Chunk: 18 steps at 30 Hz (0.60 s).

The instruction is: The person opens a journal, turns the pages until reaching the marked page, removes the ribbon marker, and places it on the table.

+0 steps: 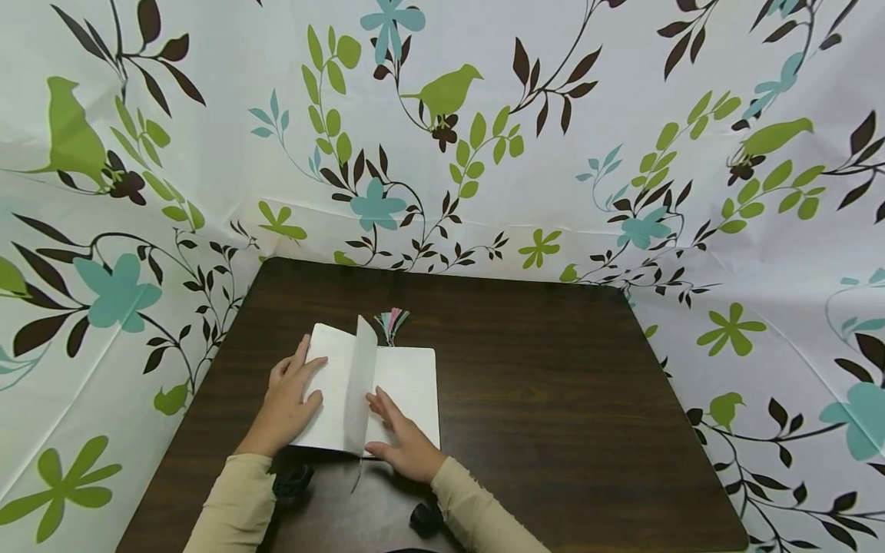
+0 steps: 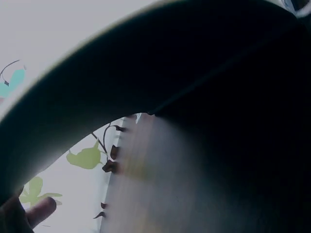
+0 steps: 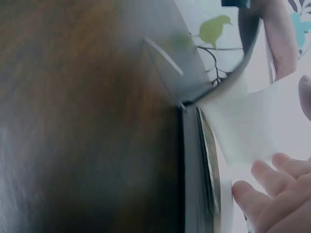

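Observation:
An open notebook (image 1: 409,384) with pale pages and a dark cover lies on the table. One loose-standing page (image 1: 361,384) rises near its middle. My left hand (image 1: 283,399) holds the left side of the book, thumb and a finger on the page. In the left wrist view the cover's dark underside (image 2: 146,68) fills much of the frame, and a fingertip shows at lower left. My right hand (image 1: 404,445) rests on the right page with loosely extended fingers. Its fingertips (image 3: 262,170) are close to the raised page; contact is unclear.
Pink, teal and dark tassels (image 1: 392,322) stick out beyond the notebook's top edge. A thin ribbon (image 1: 357,476) hangs from its bottom edge. The dark wooden table (image 1: 539,430) extends to the right. A cloth (image 1: 442,177) patterned with birds and leaves surrounds it.

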### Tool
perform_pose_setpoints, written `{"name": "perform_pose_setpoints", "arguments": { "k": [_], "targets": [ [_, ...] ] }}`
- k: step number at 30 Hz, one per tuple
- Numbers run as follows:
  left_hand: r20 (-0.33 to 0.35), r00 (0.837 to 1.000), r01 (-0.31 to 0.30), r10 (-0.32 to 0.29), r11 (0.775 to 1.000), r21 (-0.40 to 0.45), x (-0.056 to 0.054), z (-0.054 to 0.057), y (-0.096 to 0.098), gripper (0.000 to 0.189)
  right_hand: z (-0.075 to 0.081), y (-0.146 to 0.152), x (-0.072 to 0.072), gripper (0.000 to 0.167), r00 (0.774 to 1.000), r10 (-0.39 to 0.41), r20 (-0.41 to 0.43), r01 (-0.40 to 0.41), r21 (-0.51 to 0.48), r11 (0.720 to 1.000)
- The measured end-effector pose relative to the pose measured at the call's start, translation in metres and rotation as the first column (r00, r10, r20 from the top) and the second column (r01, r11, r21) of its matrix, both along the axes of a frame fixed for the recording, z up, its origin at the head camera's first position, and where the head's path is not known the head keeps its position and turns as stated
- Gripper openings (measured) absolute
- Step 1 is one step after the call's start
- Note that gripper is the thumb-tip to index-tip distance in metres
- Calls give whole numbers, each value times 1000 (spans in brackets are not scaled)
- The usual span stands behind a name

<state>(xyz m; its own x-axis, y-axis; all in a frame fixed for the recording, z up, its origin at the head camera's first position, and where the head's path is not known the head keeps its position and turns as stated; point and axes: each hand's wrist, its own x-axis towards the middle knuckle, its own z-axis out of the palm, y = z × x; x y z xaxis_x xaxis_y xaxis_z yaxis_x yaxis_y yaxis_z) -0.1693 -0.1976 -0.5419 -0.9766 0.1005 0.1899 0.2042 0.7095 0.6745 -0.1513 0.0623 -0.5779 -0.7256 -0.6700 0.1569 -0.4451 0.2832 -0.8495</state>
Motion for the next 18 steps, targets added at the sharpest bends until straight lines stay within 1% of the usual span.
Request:
{"name": "perform_pose_setpoints", "arguments": {
  "k": [3, 5, 7, 10, 12, 14, 16, 18],
  "targets": [
    [-59, 998, 25, -28, 999, -46, 2, 0, 0, 46, -2, -6, 3, 76, 991, 25, -130, -13, 94, 995],
    [-70, 996, 51, -54, 997, -50, 3, 0, 0, 42, -3, -9, 5, 69, 979, 47, -199, -14, 165, 986],
    [-53, 997, 63, -64, 998, -17, 4, -1, -1, 40, -4, -11, 7, 61, 966, 73, -247, -18, 219, 976],
    [-4, 999, 50, -50, 996, 80, 3, -2, -2, 41, -4, -14, 11, 55, 957, 103, -270, -27, 271, 962],
    [25, 999, 36, -40, 988, 150, 3, -2, -3, 44, -4, -15, 12, 53, 952, 114, -283, -31, 284, 958],
    [36, 999, 32, -40, 980, 195, 3, -3, -5, 48, -3, -16, 13, 53, 945, 126, -301, -32, 299, 954],
    [27, 999, 39, -46, 976, 214, 3, -4, -6, 51, -3, -17, 13, 53, 939, 136, -316, -33, 309, 950],
    [14, 998, 52, -57, 976, 213, 3, -4, -7, 52, -2, -18, 14, 53, 933, 149, -328, -38, 322, 946]
  ]
}}
